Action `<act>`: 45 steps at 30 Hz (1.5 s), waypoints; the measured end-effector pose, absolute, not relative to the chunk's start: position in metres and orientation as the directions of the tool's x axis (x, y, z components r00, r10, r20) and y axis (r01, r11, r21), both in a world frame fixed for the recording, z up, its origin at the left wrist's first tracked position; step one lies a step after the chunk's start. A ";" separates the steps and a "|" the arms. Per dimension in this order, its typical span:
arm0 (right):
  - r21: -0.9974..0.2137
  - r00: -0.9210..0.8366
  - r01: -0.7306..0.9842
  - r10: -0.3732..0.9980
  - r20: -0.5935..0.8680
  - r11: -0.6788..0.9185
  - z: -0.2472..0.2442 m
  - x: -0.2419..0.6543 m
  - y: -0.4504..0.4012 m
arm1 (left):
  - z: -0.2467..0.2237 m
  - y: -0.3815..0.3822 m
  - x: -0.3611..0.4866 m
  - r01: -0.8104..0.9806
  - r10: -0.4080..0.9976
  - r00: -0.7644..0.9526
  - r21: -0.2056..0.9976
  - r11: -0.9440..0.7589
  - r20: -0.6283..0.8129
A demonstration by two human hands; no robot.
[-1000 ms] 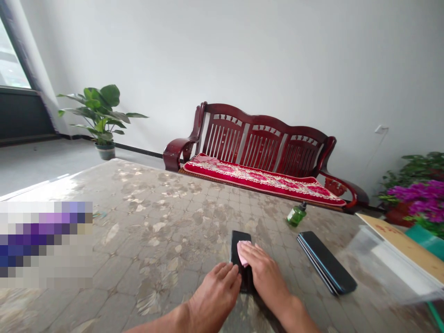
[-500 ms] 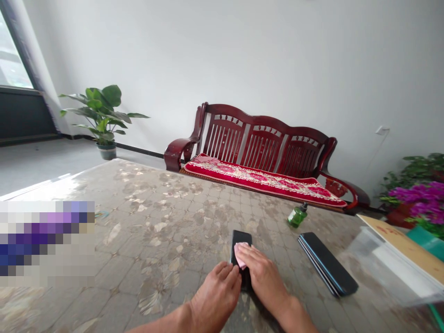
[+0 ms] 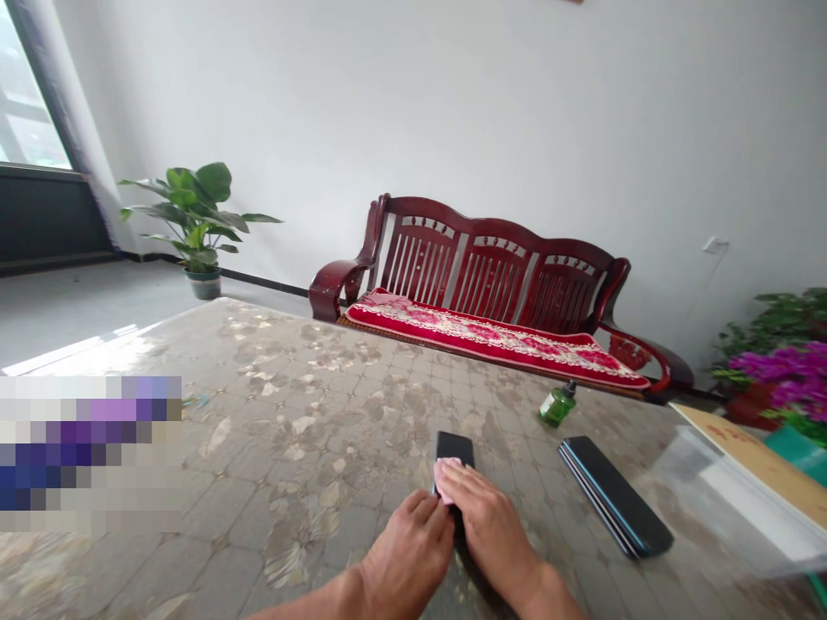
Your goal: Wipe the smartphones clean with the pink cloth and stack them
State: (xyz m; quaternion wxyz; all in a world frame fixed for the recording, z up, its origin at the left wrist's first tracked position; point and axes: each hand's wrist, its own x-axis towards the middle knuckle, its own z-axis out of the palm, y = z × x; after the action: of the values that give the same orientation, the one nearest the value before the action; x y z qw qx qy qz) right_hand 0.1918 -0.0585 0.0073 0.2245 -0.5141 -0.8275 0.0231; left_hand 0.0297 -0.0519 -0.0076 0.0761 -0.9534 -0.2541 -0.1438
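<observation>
A black phone (image 3: 455, 446) lies on the patterned tablecloth, its lower part covered by my hands. My right hand (image 3: 486, 522) presses a small pink cloth (image 3: 447, 479) on the phone, fingers together over it. My left hand (image 3: 413, 542) is closed at the phone's left edge, its fingertips against the side. Right of my hands lies a stack of several dark phones (image 3: 617, 498). Behind that stack stands a small green bottle (image 3: 556, 406) with a black top.
The table (image 3: 226, 448) has a blurred, pixelated patch at left. Cardboard and clear plastic (image 3: 743, 474) lie at the right edge. Beyond are a red wooden bench (image 3: 494, 275), a potted plant (image 3: 203, 282) and purple flowers (image 3: 792, 370).
The view has shifted slightly. The pink cloth under my right hand sits a little lower on the phone, and more of the phone's top shows. My left hand stays at its edge.
</observation>
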 end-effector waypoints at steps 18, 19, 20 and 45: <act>-0.270 -0.324 0.868 0.887 0.330 0.417 0.008 0.190 -0.055 | -0.007 -0.051 0.024 0.464 0.443 0.862 -0.032 -0.885 0.245; -0.271 -0.311 0.874 0.892 0.327 0.404 0.008 0.191 -0.050 | -0.007 -0.052 0.023 0.465 0.444 0.862 -0.038 -0.884 0.244; -0.275 -0.293 0.880 0.899 0.326 0.387 0.009 0.192 -0.042 | -0.006 -0.052 0.023 0.463 0.441 0.864 -0.040 -0.885 0.243; -0.331 -0.191 0.887 0.907 0.376 0.324 0.010 0.191 -0.023 | -0.015 -0.036 0.021 0.486 0.470 0.844 0.000 -0.874 0.259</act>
State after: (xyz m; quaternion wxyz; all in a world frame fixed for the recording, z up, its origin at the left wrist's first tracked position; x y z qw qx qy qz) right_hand 0.1910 -0.0233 0.0102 0.2583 -0.5812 -0.7714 0.0197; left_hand 0.0208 -0.0355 -0.0148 0.0327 -0.9596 -0.2492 -0.1263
